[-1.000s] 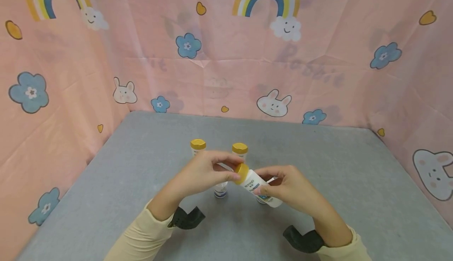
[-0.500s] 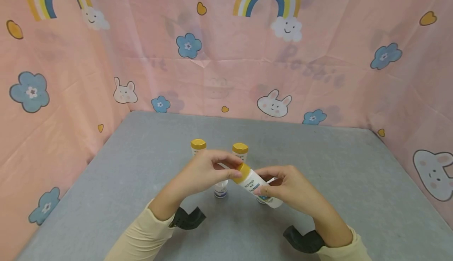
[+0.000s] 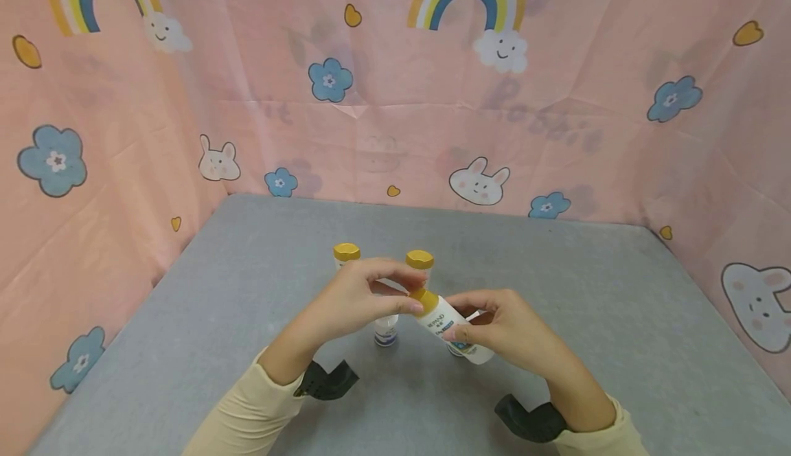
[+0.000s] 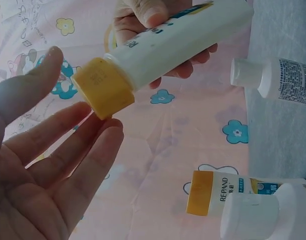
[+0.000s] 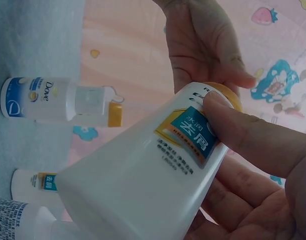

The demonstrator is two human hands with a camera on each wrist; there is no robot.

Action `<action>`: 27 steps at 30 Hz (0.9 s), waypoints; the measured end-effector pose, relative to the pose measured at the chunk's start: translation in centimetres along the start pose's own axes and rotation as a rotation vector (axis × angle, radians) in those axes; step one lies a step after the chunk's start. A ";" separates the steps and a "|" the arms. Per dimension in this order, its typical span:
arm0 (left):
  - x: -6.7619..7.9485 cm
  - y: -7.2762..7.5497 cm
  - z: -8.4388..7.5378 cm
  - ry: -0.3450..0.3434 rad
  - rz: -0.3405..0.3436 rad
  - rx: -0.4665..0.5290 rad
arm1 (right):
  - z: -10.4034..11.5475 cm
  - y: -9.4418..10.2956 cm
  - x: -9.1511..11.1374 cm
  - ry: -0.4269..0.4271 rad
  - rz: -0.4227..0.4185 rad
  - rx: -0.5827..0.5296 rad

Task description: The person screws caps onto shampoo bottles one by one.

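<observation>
My right hand (image 3: 509, 322) grips a white shampoo bottle (image 3: 446, 320), labelled REPAND, by its sides. The bottle is tilted above the table, its gold cap (image 4: 103, 89) pointing up toward my left hand (image 3: 358, 299). In the left wrist view the left thumb (image 4: 52, 62) stands apart from the cap, while the fingertips (image 4: 112, 131) are right at its lower edge. Across the bottle's front, by the teal label (image 5: 192, 127), lies the right thumb (image 5: 242, 117). The left hand partly covers the bottles standing behind it.
Two gold-capped bottles, one left (image 3: 346, 253) and one right (image 3: 419, 261), stand farther back on the grey table (image 3: 278, 236). A white-capped Dove bottle (image 5: 40, 97) and another white-capped bottle (image 4: 247, 75) stand nearer. Pink printed cloth (image 3: 383, 99) walls the table.
The left fingers and thumb have shifted around the gold cap and loosened, with the fingers a little higher now. The right hand and bottle have stayed nearly still.
</observation>
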State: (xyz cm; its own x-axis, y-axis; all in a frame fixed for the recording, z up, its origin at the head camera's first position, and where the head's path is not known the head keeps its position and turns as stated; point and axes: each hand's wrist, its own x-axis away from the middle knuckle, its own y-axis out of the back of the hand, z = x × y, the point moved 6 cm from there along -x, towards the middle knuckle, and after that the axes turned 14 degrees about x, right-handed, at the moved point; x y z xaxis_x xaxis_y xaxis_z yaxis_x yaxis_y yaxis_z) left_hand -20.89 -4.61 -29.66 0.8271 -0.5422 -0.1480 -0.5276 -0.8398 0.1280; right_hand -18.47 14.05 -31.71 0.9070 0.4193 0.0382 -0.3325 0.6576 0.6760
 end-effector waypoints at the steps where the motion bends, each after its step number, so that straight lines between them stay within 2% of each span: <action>1: 0.0 0.0 0.1 0.004 0.001 -0.001 | 0.0 0.0 0.0 0.001 0.001 0.000; 14: 0.0 -0.3 -0.3 -0.063 0.048 -0.041 | 0.2 0.1 0.1 0.014 0.011 -0.010; 17: 0.0 0.0 -0.2 -0.029 0.001 -0.021 | 0.1 0.2 0.1 0.001 0.001 -0.009; 20: 0.1 0.5 0.1 0.045 -0.090 -0.014 | 0.1 0.2 0.1 -0.007 -0.019 -0.008; 23: 0.3 0.7 0.5 0.108 -0.172 -0.050 | 0.1 0.3 0.1 -0.009 -0.035 0.007; 27: 0.3 0.5 0.7 0.128 -0.213 -0.095 | 0.1 0.3 0.0 -0.014 -0.042 0.046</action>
State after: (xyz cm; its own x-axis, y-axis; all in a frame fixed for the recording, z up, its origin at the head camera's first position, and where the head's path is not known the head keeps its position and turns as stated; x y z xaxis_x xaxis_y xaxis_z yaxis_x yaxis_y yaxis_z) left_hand -21.09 -5.23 -30.35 0.9386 -0.3404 -0.0570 -0.3234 -0.9250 0.1994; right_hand -18.57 14.17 -31.37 0.9235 0.3832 0.0189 -0.2820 0.6446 0.7106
